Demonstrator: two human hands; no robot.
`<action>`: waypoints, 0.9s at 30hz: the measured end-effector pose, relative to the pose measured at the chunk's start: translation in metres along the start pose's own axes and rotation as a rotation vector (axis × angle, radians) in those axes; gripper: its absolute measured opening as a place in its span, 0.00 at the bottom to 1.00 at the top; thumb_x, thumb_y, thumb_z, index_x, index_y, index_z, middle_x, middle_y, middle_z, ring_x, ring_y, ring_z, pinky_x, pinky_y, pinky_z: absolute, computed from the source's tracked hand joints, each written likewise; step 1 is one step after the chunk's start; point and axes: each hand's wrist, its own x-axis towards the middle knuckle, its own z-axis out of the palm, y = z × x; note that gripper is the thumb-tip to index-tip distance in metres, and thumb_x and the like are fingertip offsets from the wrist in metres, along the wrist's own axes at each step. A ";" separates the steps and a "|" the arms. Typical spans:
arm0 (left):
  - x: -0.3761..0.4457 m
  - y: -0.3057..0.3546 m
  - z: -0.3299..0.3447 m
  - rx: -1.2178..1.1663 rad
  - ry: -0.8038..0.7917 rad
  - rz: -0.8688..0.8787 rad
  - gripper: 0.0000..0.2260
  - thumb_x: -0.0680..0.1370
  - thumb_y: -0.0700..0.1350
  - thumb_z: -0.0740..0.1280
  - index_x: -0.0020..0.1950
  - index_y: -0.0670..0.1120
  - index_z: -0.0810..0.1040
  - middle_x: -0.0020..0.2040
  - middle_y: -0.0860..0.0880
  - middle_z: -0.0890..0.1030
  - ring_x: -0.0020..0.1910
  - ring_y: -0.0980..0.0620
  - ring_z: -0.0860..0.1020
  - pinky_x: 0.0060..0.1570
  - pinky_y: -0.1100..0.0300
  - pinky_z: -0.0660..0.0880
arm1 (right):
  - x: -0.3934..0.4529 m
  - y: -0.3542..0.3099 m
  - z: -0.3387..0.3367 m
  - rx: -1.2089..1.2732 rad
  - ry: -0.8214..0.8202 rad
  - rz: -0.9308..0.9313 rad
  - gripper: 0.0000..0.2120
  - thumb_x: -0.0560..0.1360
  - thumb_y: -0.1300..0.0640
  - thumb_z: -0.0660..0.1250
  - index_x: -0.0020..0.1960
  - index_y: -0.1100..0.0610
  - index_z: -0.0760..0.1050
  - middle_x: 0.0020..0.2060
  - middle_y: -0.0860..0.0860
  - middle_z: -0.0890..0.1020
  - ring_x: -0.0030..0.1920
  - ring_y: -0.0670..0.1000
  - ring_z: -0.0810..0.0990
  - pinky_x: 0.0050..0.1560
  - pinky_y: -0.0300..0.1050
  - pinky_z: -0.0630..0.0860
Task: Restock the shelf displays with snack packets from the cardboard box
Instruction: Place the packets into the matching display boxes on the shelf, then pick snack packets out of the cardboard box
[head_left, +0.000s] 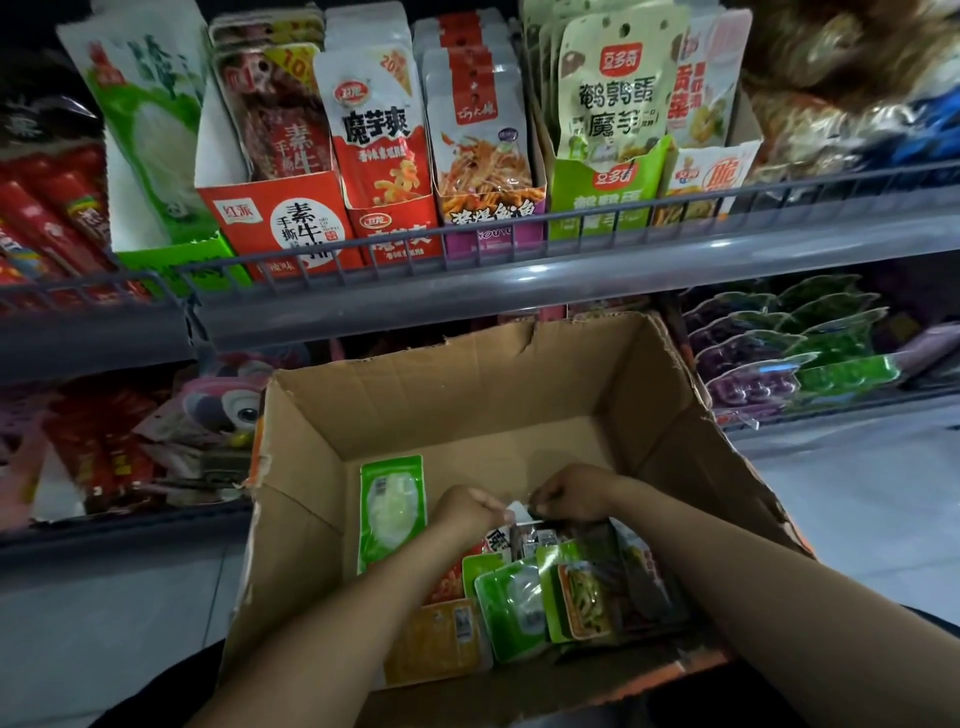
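Note:
An open cardboard box (467, 395) sits in front of me, below the shelf. Both my hands are inside it. My left hand (465, 512) and my right hand (569, 496) have curled fingers that pinch the top edge of a white snack packet (517, 512) between them. A green packet (390, 512) lies flat on the box floor to the left. Several green, orange and red packets (550, 597) are heaped in the near right part of the box. The upper shelf (467, 275) carries display boxes, among them a red one (280, 218) and a green one (597, 192).
A wire rail (415, 249) runs along the front of the upper shelf. The lower shelf holds red and pink packets (130, 447) at left and purple and green packets (779, 353) at right. Pale floor (857, 493) shows to the right of the box.

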 end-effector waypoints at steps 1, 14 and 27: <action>-0.002 0.004 -0.004 -0.050 0.019 0.000 0.04 0.72 0.43 0.74 0.45 0.44 0.83 0.46 0.47 0.82 0.45 0.51 0.77 0.46 0.64 0.71 | -0.001 -0.001 0.000 0.038 0.011 0.000 0.13 0.77 0.53 0.65 0.57 0.58 0.80 0.55 0.54 0.82 0.49 0.48 0.78 0.46 0.37 0.70; -0.077 0.077 -0.086 -0.717 0.105 0.171 0.05 0.75 0.42 0.69 0.50 0.43 0.80 0.37 0.46 0.82 0.26 0.54 0.74 0.23 0.68 0.67 | -0.042 -0.069 -0.057 0.803 0.267 -0.199 0.06 0.76 0.53 0.67 0.46 0.55 0.77 0.36 0.50 0.82 0.26 0.43 0.74 0.27 0.34 0.64; -0.109 0.108 -0.142 -0.477 0.439 0.671 0.05 0.79 0.50 0.62 0.53 0.54 0.77 0.51 0.56 0.80 0.49 0.60 0.78 0.45 0.66 0.75 | -0.089 -0.151 -0.120 0.643 0.734 -0.447 0.10 0.77 0.55 0.66 0.37 0.54 0.74 0.23 0.43 0.78 0.23 0.41 0.75 0.27 0.34 0.72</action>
